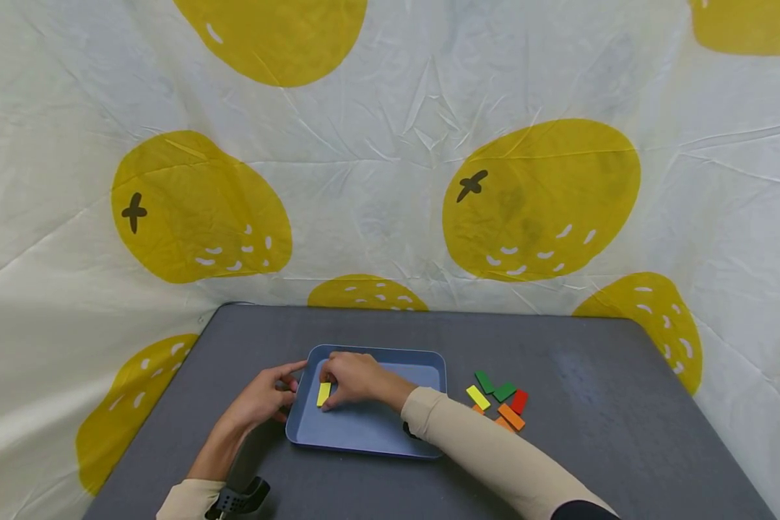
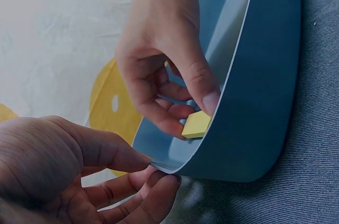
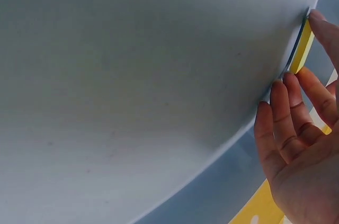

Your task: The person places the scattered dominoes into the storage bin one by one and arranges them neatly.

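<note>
Yellow block point(image 1: 323, 395), inside the blue tray point(image 1: 383, 426) near its left wall, is pinched by the right hand point(image 1: 359, 377) while the left hand point(image 1: 260, 399) pinches the rim point(image 1: 377, 348), the right sleeve point(image 1: 487, 444) partly covering orange blocks point(image 1: 504, 423).

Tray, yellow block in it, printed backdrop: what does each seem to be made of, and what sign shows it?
Tray: probably satin moulded plastic, given its thin rim and rounded corners; coated metal is possible.
Yellow block: perhaps painted wood or plastic, matte, with flat faces and crisp edges.
Printed backdrop: thin fabric or plastic sheeting, faintly glossy, judging by its creases.
</note>
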Demonstrator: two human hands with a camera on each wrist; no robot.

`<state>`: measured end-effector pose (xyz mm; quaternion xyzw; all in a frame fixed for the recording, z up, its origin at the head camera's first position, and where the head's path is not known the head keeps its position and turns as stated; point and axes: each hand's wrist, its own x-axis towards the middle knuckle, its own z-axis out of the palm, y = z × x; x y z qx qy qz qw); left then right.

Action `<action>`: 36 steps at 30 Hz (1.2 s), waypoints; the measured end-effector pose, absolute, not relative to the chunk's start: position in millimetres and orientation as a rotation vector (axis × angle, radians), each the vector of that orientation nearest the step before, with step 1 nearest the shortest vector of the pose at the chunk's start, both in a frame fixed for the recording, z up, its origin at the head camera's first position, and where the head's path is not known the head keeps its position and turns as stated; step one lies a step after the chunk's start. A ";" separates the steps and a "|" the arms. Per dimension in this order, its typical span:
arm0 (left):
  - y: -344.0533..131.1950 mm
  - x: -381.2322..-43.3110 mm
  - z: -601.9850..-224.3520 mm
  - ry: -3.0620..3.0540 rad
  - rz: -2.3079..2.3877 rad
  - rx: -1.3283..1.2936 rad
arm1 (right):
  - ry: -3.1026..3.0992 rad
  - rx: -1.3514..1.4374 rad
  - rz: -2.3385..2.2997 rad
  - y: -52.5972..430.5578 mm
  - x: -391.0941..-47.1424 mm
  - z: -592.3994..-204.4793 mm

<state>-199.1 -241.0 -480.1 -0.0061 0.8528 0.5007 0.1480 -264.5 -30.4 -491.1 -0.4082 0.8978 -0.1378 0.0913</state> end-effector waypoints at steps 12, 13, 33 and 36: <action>-240.2 -199.8 -483.5 2.466 1.436 -0.003 | 2.726 -1.195 -0.449 -18.5 -259.1 -484.0; -240.1 -199.4 -483.1 2.469 1.432 0.000 | 2.728 -1.189 -0.459 -15.7 -258.8 -482.7; -239.0 -195.0 -484.7 2.547 1.375 -0.002 | 2.669 -1.156 -0.628 40.9 -234.9 -452.8; -238.4 -194.7 -484.5 2.547 1.371 0.010 | 2.659 -1.143 -0.667 50.3 -231.4 -448.2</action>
